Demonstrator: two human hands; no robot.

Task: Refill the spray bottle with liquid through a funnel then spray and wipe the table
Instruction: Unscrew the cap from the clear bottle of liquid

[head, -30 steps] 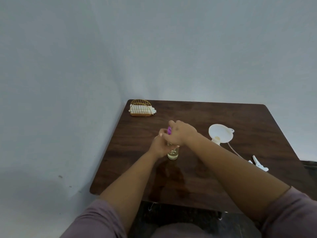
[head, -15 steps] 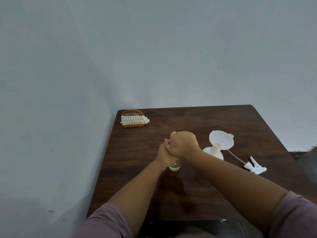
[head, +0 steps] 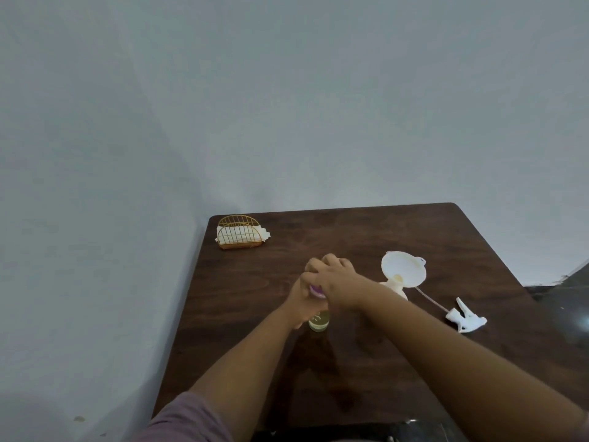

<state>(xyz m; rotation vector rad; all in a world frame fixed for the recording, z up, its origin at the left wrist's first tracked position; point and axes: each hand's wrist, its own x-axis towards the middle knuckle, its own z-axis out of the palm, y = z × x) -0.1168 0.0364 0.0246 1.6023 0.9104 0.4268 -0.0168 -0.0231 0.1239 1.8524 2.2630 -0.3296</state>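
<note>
Both hands meet over a small bottle (head: 318, 323) that stands upright near the middle of the dark wooden counter (head: 350, 231). The left hand (head: 302, 301) is curled around the body of the bottle and holds it from the left side, so only the lowest part of the bottle shows, with a yellowish liquid inside. The right hand (head: 338, 282) comes from the right and lies over the top of the bottle; its fingers are bent around a purple cap (head: 316, 291), of which only a narrow edge can be seen under the palm. Whether the cap sits fully on the neck I cannot tell, because the hands cover it. To the right of the hands, near but apart from them, a white spray bottle (head: 396, 287) stands on the counter, and the right forearm hides most of it. A white funnel (head: 403, 269) sits in its mouth, tilted, with the wide opening turned toward the camera and a little yellowish colour at its bottom. Further right, the white spray head (head: 467, 319) lies on its side on the counter, and its thin tube (head: 430, 301) points back toward the funnel. In the far left corner of the counter, well apart from everything else, a golden wire holder (head: 239, 232) stands with white napkins (head: 242, 232) in it. Purple sleeves (head: 191, 419) cover the upper arms at the lower edge of the view. Behind the counter a plain grey wall (head: 287, 106) rises.
</note>
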